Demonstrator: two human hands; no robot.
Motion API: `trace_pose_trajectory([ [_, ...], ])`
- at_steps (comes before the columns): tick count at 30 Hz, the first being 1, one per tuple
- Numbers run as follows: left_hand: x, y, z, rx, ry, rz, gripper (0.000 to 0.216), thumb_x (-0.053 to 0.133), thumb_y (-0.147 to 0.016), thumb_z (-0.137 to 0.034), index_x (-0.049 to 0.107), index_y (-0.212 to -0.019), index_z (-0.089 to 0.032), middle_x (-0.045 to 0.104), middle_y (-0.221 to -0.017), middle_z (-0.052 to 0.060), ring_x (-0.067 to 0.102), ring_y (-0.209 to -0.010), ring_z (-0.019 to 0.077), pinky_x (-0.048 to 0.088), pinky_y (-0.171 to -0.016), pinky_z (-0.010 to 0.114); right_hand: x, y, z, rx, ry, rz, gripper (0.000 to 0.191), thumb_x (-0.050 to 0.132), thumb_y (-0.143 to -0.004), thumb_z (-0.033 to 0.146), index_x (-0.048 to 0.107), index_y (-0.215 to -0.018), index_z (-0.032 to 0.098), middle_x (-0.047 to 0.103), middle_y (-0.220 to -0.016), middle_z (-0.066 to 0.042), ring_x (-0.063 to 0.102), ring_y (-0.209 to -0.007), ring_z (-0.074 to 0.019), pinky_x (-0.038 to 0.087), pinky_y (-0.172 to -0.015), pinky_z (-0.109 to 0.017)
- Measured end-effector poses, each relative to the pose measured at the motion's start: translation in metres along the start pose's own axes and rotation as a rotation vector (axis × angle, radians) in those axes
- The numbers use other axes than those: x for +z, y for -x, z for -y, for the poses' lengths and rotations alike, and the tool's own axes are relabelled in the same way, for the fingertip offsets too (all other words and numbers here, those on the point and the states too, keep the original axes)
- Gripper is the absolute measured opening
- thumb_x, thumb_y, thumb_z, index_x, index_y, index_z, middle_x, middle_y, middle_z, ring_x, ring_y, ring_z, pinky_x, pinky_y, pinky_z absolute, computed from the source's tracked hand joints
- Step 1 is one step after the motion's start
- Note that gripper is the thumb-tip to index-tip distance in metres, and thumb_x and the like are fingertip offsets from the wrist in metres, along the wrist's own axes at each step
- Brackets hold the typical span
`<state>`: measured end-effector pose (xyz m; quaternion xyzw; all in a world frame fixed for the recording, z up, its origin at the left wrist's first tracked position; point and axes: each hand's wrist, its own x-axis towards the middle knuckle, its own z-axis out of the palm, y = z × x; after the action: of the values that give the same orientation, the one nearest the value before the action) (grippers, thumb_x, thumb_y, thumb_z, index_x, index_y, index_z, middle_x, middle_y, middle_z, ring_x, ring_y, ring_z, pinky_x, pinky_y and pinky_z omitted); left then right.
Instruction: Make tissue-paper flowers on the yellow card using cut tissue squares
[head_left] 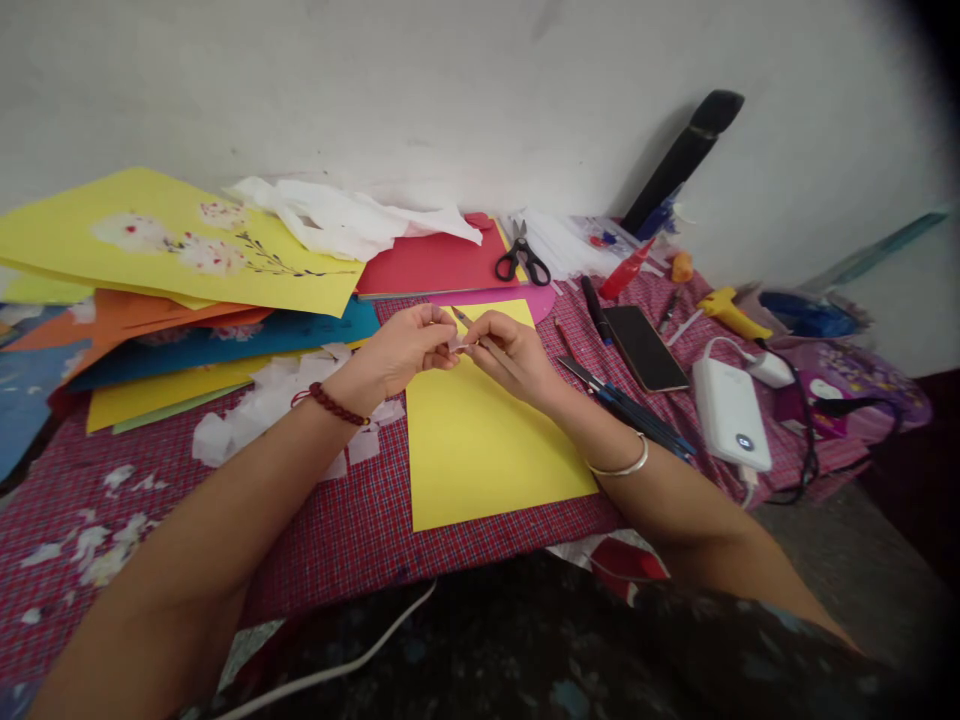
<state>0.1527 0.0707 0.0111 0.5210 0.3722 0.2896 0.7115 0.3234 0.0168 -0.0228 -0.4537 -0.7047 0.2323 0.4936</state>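
Note:
Above the upper part of a yellow sheet of paper (pixel 487 450), my two hands meet with fingers pinched. My left hand (pixel 416 350), with a dark red beaded bracelet at the wrist, is closed on a small piece of white tissue paper (pixel 454 343). The fingers of my right hand (pixel 510 358) are closed around a slim pointed stick (pixel 461 317), whose tip shows between the hands; its exact kind is too small to tell. The right fingertips also touch the tissue piece. Cut white tissue squares (pixel 255 410) lie beneath and beside my left forearm.
Stacked coloured papers, topped by a yellow sheet with tissue flowers (pixel 277 250), stand left. Black-handled scissors (pixel 523 258) rest on red paper (pixel 442 262). Rightward lie a phone (pixel 645 347), blue-handled tools (pixel 637 415), a yellow glue gun (pixel 735 312) and a white power bank (pixel 731 410).

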Motion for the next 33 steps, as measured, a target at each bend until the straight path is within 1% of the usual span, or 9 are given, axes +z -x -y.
trace_pose_trajectory([
  [3, -0.002, 0.000, -0.002, 0.011, 0.057, -0.002, 0.016, 0.067, -0.082, -0.019, 0.051, -0.086, -0.019, 0.063, -0.073, -0.002, 0.062, -0.059, 0.0076, 0.053, -0.066, 0.024, -0.003, -0.001, -0.004, 0.001, 0.038, -0.058, 0.008, 0.058, -0.086, 0.026, 0.059, -0.081, 0.020, 0.055, -0.075, 0.000, 0.048, -0.068, -0.0148, 0.039, -0.066, -0.029],
  [6, -0.003, 0.001, -0.001, 0.044, 0.016, 0.041, 0.025, 0.072, -0.076, -0.017, 0.053, -0.091, -0.019, 0.064, -0.078, -0.003, 0.064, -0.065, 0.0084, 0.053, -0.068, 0.025, -0.004, -0.002, -0.007, -0.014, 0.086, -0.102, 0.007, 0.058, -0.086, 0.025, 0.059, -0.080, 0.020, 0.055, -0.074, 0.000, 0.048, -0.067, -0.0150, 0.040, -0.068, -0.030],
  [9, -0.003, 0.000, 0.005, 0.137, -0.071, 0.066, 0.031, 0.076, -0.067, -0.014, 0.055, -0.090, -0.019, 0.063, -0.087, -0.002, 0.063, -0.075, 0.0093, 0.053, -0.071, 0.025, -0.005, -0.003, -0.008, -0.017, 0.119, -0.111, 0.008, 0.059, -0.087, 0.026, 0.059, -0.080, 0.021, 0.056, -0.073, 0.000, 0.049, -0.068, -0.0154, 0.040, -0.068, -0.030],
  [11, -0.002, -0.002, 0.010, 0.205, -0.105, 0.060, 0.029, 0.077, -0.066, -0.017, 0.057, -0.087, -0.019, 0.062, -0.090, -0.002, 0.062, -0.080, 0.0094, 0.053, -0.075, 0.026, -0.004, -0.003, -0.009, -0.020, 0.112, -0.112, 0.009, 0.058, -0.088, 0.027, 0.059, -0.080, 0.021, 0.057, -0.074, -0.001, 0.049, -0.068, -0.0157, 0.041, -0.069, -0.030],
  [16, -0.004, -0.007, 0.014, 0.268, -0.226, -0.043, 0.016, 0.074, -0.071, -0.024, 0.061, -0.077, -0.018, 0.062, -0.077, -0.001, 0.057, -0.071, 0.0087, 0.048, -0.073, 0.024, -0.003, -0.003, -0.008, -0.018, 0.090, -0.095, 0.009, 0.058, -0.086, 0.026, 0.057, -0.079, 0.022, 0.056, -0.074, -0.001, 0.049, -0.067, -0.0156, 0.041, -0.070, -0.031],
  [20, -0.007, -0.007, 0.015, 0.291, -0.339, -0.070, 0.016, 0.073, -0.073, -0.030, 0.063, -0.075, -0.018, 0.064, -0.076, 0.000, 0.057, -0.070, 0.0106, 0.045, -0.069, 0.025, -0.003, -0.003, -0.010, -0.019, 0.083, -0.076, 0.008, 0.058, -0.086, 0.026, 0.057, -0.080, 0.022, 0.056, -0.075, -0.001, 0.049, -0.068, -0.0155, 0.041, -0.068, -0.030],
  [26, -0.007, -0.007, 0.019, 0.398, -0.524, -0.135, 0.011, 0.069, -0.074, -0.027, 0.064, -0.072, -0.018, 0.066, -0.073, 0.002, 0.055, -0.066, 0.0122, 0.040, -0.062, 0.026, -0.002, -0.003, -0.015, -0.026, 0.061, -0.057, 0.003, 0.056, -0.084, 0.020, 0.058, -0.082, 0.021, 0.057, -0.076, -0.001, 0.053, -0.072, -0.0157, 0.043, -0.070, -0.031],
  [30, -0.014, -0.010, 0.017, 0.419, -0.610, -0.226, 0.010, 0.067, -0.073, -0.026, 0.063, -0.068, -0.019, 0.067, -0.071, 0.002, 0.056, -0.066, 0.0139, 0.041, -0.064, 0.028, 0.000, -0.005, -0.025, 0.056, -0.015, -0.084, 0.007, 0.053, -0.085, 0.019, 0.060, -0.089, 0.020, 0.063, -0.081, -0.002, 0.057, -0.071, -0.0142, 0.047, -0.070, -0.030],
  [33, -0.026, -0.017, 0.016, 0.391, -0.666, -0.309, 0.010, 0.066, -0.073, -0.026, 0.063, -0.067, -0.019, 0.065, -0.069, 0.002, 0.054, -0.065, 0.0133, 0.039, -0.061, 0.027, -0.003, -0.007, -0.030, 0.158, -0.158, -0.129, 0.014, 0.058, -0.090, 0.030, 0.061, -0.098, 0.019, 0.066, -0.087, -0.003, 0.058, -0.064, -0.0112, 0.049, -0.064, -0.028],
])
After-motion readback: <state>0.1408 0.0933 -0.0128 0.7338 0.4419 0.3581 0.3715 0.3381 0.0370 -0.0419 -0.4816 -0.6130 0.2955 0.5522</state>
